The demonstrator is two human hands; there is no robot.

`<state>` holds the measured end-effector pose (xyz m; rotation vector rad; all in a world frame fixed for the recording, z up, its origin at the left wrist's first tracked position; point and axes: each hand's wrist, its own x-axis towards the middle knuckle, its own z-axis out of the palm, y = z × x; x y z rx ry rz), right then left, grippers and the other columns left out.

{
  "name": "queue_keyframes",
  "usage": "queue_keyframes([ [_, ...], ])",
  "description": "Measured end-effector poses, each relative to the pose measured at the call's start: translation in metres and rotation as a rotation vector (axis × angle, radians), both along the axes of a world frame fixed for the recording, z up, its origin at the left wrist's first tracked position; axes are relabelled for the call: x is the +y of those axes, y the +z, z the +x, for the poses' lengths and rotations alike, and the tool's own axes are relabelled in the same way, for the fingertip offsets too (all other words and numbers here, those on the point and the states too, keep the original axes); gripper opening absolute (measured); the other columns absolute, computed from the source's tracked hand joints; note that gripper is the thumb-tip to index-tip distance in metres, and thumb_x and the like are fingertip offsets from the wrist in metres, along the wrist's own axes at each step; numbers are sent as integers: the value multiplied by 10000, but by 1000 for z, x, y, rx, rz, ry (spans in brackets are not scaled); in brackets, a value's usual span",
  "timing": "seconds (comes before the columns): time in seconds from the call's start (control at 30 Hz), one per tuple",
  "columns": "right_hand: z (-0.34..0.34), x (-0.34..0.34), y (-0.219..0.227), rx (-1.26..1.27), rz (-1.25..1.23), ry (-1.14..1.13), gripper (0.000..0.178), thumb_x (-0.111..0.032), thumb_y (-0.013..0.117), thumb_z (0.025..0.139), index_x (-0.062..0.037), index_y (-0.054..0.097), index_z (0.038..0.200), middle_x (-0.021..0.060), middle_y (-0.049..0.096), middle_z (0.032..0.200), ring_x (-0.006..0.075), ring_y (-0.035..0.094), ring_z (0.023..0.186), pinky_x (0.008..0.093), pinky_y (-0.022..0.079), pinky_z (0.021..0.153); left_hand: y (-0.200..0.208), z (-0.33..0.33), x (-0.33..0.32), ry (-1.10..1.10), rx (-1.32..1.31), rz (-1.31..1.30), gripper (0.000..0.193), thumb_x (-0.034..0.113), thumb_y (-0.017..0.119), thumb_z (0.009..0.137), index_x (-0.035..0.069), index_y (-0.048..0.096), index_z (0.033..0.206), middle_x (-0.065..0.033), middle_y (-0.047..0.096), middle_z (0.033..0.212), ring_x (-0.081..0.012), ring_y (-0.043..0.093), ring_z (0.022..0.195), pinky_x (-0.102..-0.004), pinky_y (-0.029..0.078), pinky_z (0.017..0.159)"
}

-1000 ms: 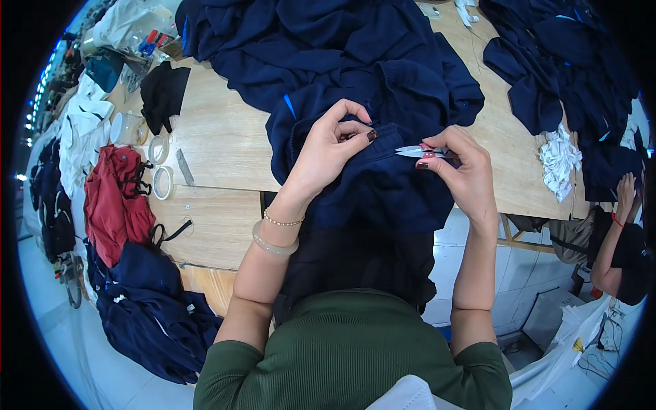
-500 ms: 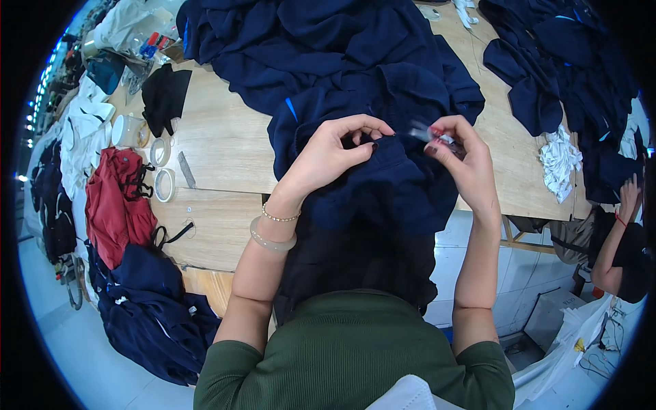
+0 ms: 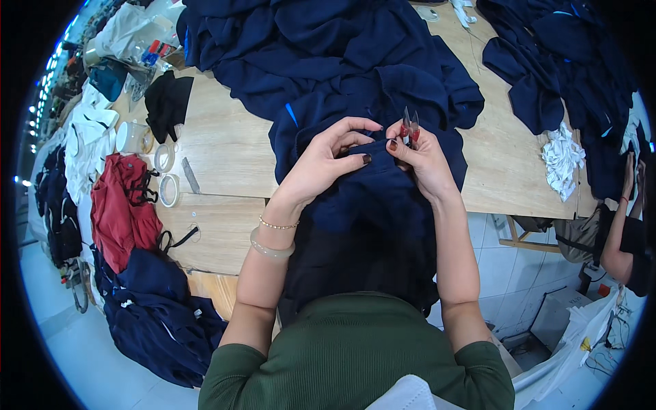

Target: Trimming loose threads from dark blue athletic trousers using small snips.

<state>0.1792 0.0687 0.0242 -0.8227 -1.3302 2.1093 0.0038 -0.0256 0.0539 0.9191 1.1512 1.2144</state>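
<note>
Dark navy fabric of a garment [image 3: 372, 188] hangs over the table's near edge in front of me. My left hand [image 3: 331, 154] pinches a folded edge of it between thumb and fingers. Close beside it, my right hand [image 3: 425, 160] holds small thread snips [image 3: 411, 126] with red handles, blades pointing up and away from me. The thumb and index fingertip of that hand also press on the same folded edge. The snips' lower part is hidden in my palm.
More navy garments [image 3: 301, 48] are heaped behind my hands. At left lie tape rolls [image 3: 169, 190], a metal ruler [image 3: 190, 175] and a red garment [image 3: 123, 205]. White crumpled fabric [image 3: 563, 164] lies at right, near another person's arm [image 3: 618, 236].
My right hand has moved left and down to the folded edge, beside my left hand. The snips, blurred before, now point upward. My left hand stays on the fabric, its fingers slightly shifted.
</note>
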Motion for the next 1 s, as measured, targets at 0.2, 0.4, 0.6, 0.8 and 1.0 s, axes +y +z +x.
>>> queue_keyframes([
  [0.2, 2, 1, 0, 26, -8, 15, 98, -140, 712, 860, -97, 626, 879, -84, 534, 693, 0, 385, 581, 175, 270, 518, -1, -4, 2, -47, -68, -62, 430, -65, 624, 819, 41, 564, 1231, -33, 635, 1023, -63, 571, 928, -183, 459, 840],
  [0.4, 0, 1, 1, 17, 5, 0, 94, -141, 702, 870, -88, 629, 895, -91, 520, 673, 4, 409, 582, 168, 269, 516, -5, -1, 7, -54, -29, -21, 410, -42, 665, 814, 26, 576, 1209, -36, 638, 1028, -84, 582, 951, -194, 466, 850],
  [0.6, -1, 1, 7, -40, 198, -35, 154, -136, 679, 892, -51, 592, 986, -36, 562, 830, 32, 523, 785, 172, 404, 721, -7, -1, 9, 14, -9, 28, 267, -35, 673, 819, 1, 670, 1084, -43, 671, 1009, -97, 602, 917, -220, 483, 859],
  [0.8, 29, 0, 30, -155, 468, -174, 144, -106, 690, 866, -9, 603, 926, 22, 608, 825, 84, 561, 801, 221, 442, 757, -8, -6, 14, 43, 35, 0, 178, -9, 668, 837, -10, 716, 1009, -66, 702, 960, -109, 634, 896, -224, 495, 859],
  [1.0, 32, 0, 54, -491, 1090, -91, 202, -137, 767, 727, -9, 623, 790, 68, 604, 748, 213, 553, 712, 310, 426, 636, -4, -5, 16, 27, 70, -2, 170, -1, 657, 851, -17, 712, 1011, -72, 706, 947, -104, 635, 870, -217, 500, 828],
])
